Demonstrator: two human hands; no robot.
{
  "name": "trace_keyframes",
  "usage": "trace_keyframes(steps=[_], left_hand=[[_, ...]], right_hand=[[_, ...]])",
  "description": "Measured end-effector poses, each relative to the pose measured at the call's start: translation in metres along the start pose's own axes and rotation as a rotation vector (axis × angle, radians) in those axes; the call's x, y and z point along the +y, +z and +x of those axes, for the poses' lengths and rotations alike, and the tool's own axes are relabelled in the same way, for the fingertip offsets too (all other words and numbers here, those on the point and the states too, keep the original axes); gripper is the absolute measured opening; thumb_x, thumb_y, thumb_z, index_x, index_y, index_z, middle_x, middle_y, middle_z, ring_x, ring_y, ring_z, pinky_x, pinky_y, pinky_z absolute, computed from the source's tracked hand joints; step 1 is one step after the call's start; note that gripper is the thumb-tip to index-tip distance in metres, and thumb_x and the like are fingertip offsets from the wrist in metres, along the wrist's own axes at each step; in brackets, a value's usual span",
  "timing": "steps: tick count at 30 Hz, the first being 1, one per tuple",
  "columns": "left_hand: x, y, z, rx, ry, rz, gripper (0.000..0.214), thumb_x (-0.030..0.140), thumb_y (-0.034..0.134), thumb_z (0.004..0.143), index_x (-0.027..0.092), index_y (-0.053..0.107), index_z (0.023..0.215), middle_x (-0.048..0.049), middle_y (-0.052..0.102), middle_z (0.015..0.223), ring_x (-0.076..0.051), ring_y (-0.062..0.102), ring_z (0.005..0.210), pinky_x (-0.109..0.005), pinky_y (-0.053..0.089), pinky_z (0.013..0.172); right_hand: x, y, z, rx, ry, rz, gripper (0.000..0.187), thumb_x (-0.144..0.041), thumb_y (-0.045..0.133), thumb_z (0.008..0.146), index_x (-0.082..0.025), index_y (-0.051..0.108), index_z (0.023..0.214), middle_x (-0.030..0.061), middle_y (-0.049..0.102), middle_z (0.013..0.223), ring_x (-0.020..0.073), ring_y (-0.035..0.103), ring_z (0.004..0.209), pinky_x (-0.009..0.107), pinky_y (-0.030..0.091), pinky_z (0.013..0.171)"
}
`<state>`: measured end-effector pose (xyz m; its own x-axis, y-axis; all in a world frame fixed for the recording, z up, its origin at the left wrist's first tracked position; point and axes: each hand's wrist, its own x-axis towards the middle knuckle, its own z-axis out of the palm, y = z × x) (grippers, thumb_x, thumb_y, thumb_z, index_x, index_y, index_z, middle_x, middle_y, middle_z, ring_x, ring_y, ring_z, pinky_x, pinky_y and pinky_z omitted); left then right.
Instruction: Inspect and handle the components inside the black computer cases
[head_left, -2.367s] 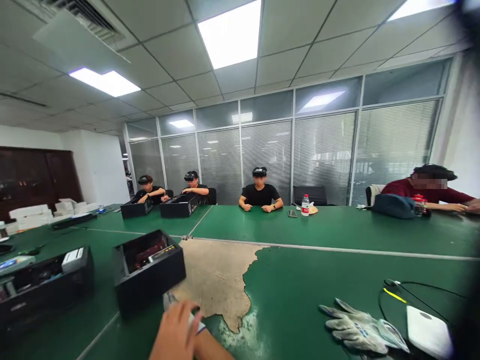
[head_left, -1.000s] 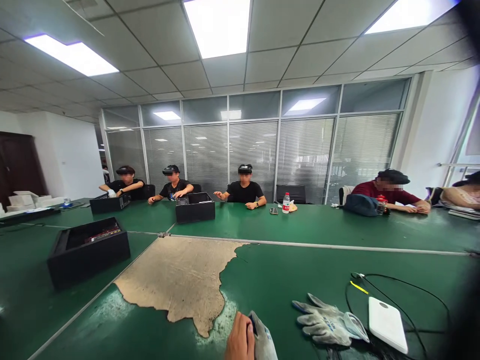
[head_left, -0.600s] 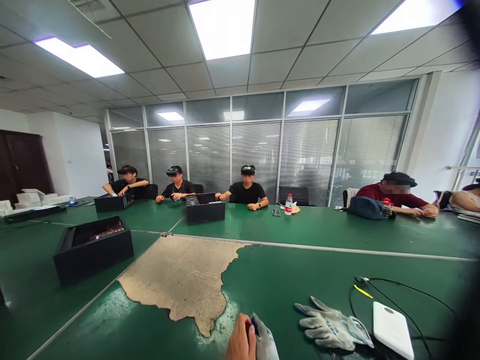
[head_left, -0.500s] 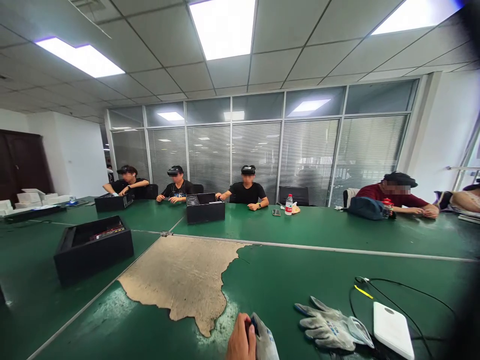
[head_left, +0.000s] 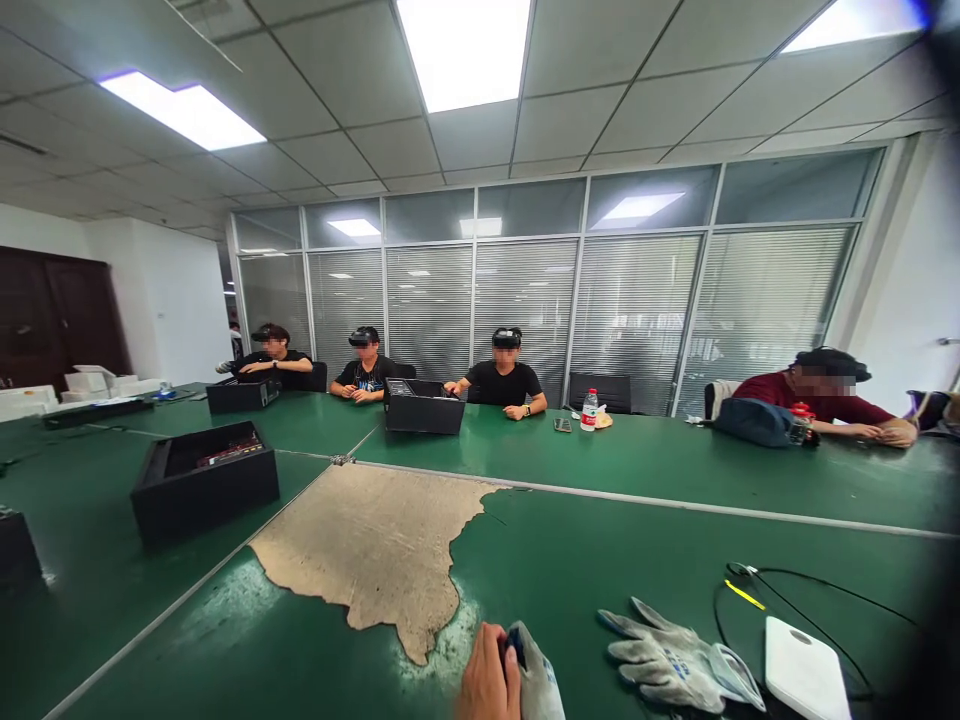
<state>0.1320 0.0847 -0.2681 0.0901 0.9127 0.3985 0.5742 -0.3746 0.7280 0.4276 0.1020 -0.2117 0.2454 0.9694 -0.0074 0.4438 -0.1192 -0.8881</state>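
Note:
At the bottom edge my left hand (head_left: 486, 688) is bare and closed, thumb and fingers pinching the cuff of a grey-white work glove (head_left: 538, 682). That glove is cut off by the frame. It may cover my right hand, whose fingers do not show. A second matching glove (head_left: 679, 662) lies flat on the green table (head_left: 600, 545), to the right of my hands.
A white flat device (head_left: 806, 675) with a black cable (head_left: 787, 590) lies at the right. An open black box (head_left: 202, 482) stands at the left, beside a worn bare patch (head_left: 375, 545). Several people sit along the far side with a black box (head_left: 424, 406), a bottle (head_left: 589, 410) and a blue bag (head_left: 757, 422).
The view has swung right since the earliest frame, then drifted slightly. My left hand stays closed on the glove. A far-side person slid a black box to the right.

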Motion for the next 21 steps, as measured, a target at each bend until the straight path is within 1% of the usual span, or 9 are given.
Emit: trace_keyframes(steps=[2,6,9,11,12,14,16,19,21], left_hand=[[0.003,-0.005,0.0,0.002,0.01,0.002,0.038,0.039,0.029,0.11,0.02,0.061,0.116,-0.0159,0.069,0.108,-0.031,0.071,0.101,-0.039,0.058,0.086],[0.004,-0.012,0.0,-0.046,0.042,0.039,0.037,0.039,0.033,0.11,0.021,0.066,0.115,-0.0162,0.07,0.111,-0.032,0.07,0.105,-0.04,0.059,0.087],[-0.005,-0.005,0.0,-0.055,0.056,0.056,0.043,0.04,0.031,0.11,0.02,0.068,0.117,-0.0193,0.069,0.123,-0.036,0.064,0.121,-0.046,0.058,0.097],[-0.014,0.005,0.001,-0.048,0.016,0.06,0.048,0.042,0.029,0.109,0.018,0.068,0.122,-0.0211,0.065,0.136,-0.038,0.058,0.132,-0.051,0.054,0.105],[-0.018,0.011,0.001,-0.047,-0.013,0.056,0.05,0.043,0.028,0.109,0.016,0.068,0.125,-0.0218,0.062,0.141,-0.039,0.055,0.136,-0.053,0.052,0.108],[-0.025,0.017,0.002,-0.069,-0.061,0.032,0.058,0.046,0.026,0.108,0.012,0.065,0.133,-0.0235,0.056,0.15,-0.04,0.05,0.142,-0.057,0.048,0.113],[-0.026,0.017,0.004,-0.129,-0.093,-0.002,0.068,0.051,0.023,0.107,0.005,0.059,0.143,-0.0257,0.049,0.155,-0.04,0.044,0.147,-0.058,0.043,0.119],[-0.017,0.006,0.007,-0.235,-0.166,-0.058,0.079,0.059,0.022,0.105,0.001,0.048,0.152,-0.0254,0.039,0.162,-0.04,0.035,0.152,-0.056,0.035,0.124],[-0.008,-0.002,0.009,-0.255,-0.223,-0.102,0.075,0.06,0.025,0.105,0.007,0.051,0.15,-0.0237,0.041,0.161,-0.039,0.037,0.151,-0.052,0.039,0.122]], right_hand=[[0.001,0.005,-0.002,-0.026,0.045,0.029,0.038,-0.047,0.058,0.076,-0.054,0.076,0.109,0.0106,0.077,0.095,0.0456,0.073,0.077,0.058,0.056,0.056],[0.004,0.016,-0.009,-0.023,0.048,0.021,0.032,-0.048,0.053,0.083,-0.054,0.077,0.104,0.0099,0.077,0.084,0.0442,0.074,0.078,0.059,0.058,0.06],[0.003,0.024,-0.019,-0.002,0.031,-0.011,0.028,-0.05,0.056,0.087,-0.055,0.076,0.106,0.0084,0.078,0.087,0.0429,0.073,0.082,0.057,0.058,0.061],[-0.002,0.035,-0.028,0.019,0.009,-0.032,0.027,-0.053,0.06,0.092,-0.051,0.073,0.116,0.0076,0.078,0.1,0.0369,0.073,0.088,0.053,0.061,0.068],[-0.005,0.044,-0.033,0.029,-0.007,-0.038,0.028,-0.054,0.061,0.095,-0.049,0.071,0.121,0.0078,0.077,0.108,0.0325,0.072,0.093,0.049,0.062,0.072],[-0.014,0.069,-0.042,0.046,-0.052,-0.036,0.035,-0.055,0.06,0.099,-0.038,0.067,0.129,0.0092,0.073,0.122,0.0252,0.07,0.101,0.042,0.062,0.082],[-0.024,0.101,-0.049,0.06,-0.11,-0.013,0.039,-0.054,0.059,0.102,-0.03,0.065,0.131,0.0096,0.07,0.126,0.0229,0.069,0.105,0.04,0.061,0.087],[-0.037,0.151,-0.054,0.089,-0.19,0.043,0.037,-0.052,0.062,0.099,-0.028,0.069,0.126,0.0077,0.073,0.12,0.0235,0.071,0.104,0.04,0.061,0.087],[-0.04,0.176,-0.052,0.119,-0.218,0.079,0.029,-0.049,0.064,0.095,-0.031,0.075,0.115,0.0063,0.077,0.108,0.0259,0.072,0.099,0.038,0.062,0.085]])
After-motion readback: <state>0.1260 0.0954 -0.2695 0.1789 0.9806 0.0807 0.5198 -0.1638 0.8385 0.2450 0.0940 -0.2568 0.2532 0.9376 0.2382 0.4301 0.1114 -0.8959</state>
